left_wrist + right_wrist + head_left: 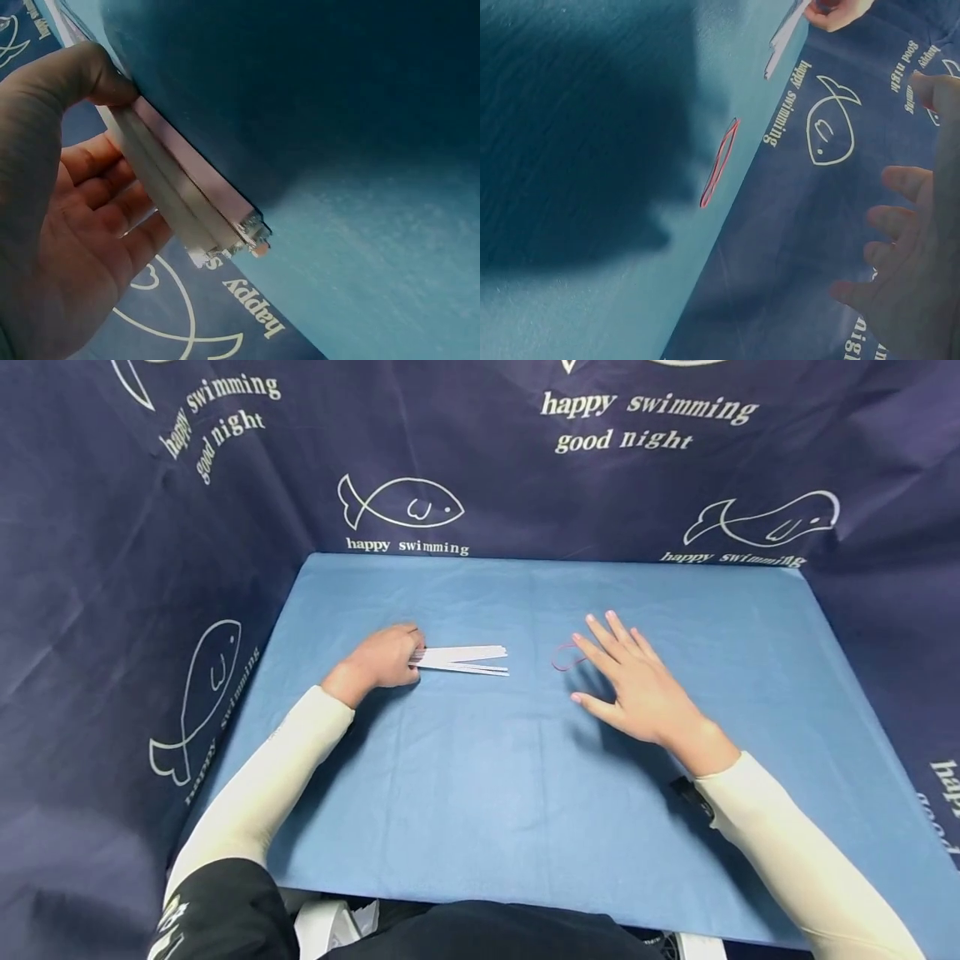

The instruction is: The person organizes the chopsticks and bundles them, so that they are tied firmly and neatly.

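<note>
Left hand (386,657) grips white strips (465,654) — right hand (637,689) spreads near a pink loop (561,670).

In the head view, we look forward and down over the rectangular blue cloth-covered table (465,793). Through both wrist views, nearer the table, we look across it at a tilt, sharing the bundle of slim white strips (174,178): close on the left, farther on the right.

White strips (465,654) — paper-like, smooth, matt. Pink loop (718,166) — looks like rubber, smooth. Blue table cover (465,777): matt cloth, lightly creased. Navy curtain (495,493): smooth fabric, dull finish, soft folds. Cream sleeves (262,785): smooth matt cloth.
</note>
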{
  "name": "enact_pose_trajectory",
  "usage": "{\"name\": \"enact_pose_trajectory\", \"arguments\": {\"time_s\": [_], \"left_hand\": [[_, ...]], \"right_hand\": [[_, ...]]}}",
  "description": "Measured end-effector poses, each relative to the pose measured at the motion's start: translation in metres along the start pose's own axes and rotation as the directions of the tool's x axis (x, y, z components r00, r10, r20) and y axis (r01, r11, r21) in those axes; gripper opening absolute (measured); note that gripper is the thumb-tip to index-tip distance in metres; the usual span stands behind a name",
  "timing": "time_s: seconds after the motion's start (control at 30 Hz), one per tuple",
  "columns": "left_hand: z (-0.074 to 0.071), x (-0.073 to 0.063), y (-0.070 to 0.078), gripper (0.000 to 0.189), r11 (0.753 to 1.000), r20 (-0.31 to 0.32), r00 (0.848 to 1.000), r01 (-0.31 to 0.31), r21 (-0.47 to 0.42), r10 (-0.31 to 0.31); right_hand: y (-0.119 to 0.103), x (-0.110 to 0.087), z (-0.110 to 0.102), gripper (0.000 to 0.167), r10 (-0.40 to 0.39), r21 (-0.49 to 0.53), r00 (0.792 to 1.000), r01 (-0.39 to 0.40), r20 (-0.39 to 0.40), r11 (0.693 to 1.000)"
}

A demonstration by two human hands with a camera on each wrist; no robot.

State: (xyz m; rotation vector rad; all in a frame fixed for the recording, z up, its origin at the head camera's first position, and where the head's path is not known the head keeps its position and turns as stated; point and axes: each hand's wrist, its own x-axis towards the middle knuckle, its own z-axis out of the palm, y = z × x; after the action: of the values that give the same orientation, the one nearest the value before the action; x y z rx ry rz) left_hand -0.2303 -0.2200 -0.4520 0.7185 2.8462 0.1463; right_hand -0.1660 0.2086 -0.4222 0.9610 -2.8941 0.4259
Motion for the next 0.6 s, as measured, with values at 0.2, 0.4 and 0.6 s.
{"name": "enact_pose_trajectory", "arguments": {"time_s": [0.2, 0.4, 0.6], "left_hand": [[0.000, 0.010, 0.002, 0.030, 0.999, 0.033, 0.999, -0.008, 0.048, 0.006], [0.001, 0.012, -0.002, 0.014, 0.999, 0.046, 0.998, -0.036, 0.003, 0.035], [-0.004, 0.011, 0.003, 0.012, 0.999, 0.113, 0.993, -0.042, 0.028, 0.038]], "right_hand": [[0.000, 0.002, 0.005, 0.083, 0.004, -0.007, 1.000, -0.004, 0.013, 1.000], [-0.002, 0.000, 0.002, 0.081, 0.009, -0.002, 1.000, -0.009, 0.018, 1.000], [-0.003, 0.000, 0.001, 0.079, 0.020, 0.006, 1.000, -0.021, 0.024, 1.000]]}}
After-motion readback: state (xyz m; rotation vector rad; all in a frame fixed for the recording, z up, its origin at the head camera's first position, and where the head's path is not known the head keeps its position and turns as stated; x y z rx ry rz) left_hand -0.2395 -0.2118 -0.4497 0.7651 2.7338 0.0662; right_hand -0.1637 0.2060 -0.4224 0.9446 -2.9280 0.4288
